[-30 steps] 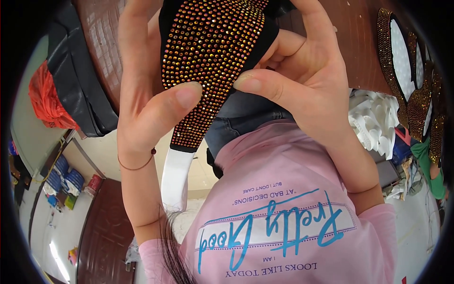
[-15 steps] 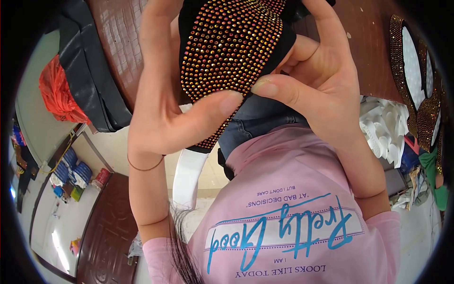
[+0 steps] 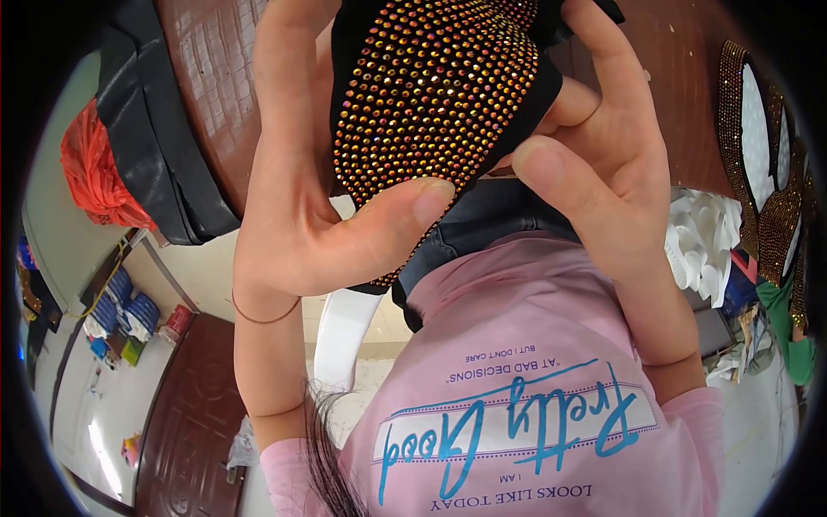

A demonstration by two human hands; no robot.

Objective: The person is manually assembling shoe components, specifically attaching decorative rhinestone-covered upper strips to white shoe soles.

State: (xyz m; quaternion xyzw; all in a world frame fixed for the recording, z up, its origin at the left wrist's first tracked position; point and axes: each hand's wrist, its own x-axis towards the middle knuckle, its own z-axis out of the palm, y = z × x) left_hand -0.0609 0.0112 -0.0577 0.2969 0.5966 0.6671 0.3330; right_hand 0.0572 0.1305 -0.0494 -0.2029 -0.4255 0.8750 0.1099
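Observation:
A black fabric piece covered with rows of orange-gold rhinestones is held up in front of me, its top cut off by the frame. My left hand grips its left side, the thumb lying across the studded face near the narrow lower end and the fingers hidden behind. At the plain black right edge is my right hand, with curled fingers against and partly behind the fabric. Its thumb is raised, the tip just off that edge. A white strip shows below the piece.
A brown table lies beyond my hands. Black sheet material and a red plastic bag are at the left. Similar rhinestone pieces with white areas lie far right, above white scraps and green cloth.
My right thumb has lifted from the studded face and moved right, away from my left thumb. The piece has shifted slightly right and down, showing more of its black right edge.

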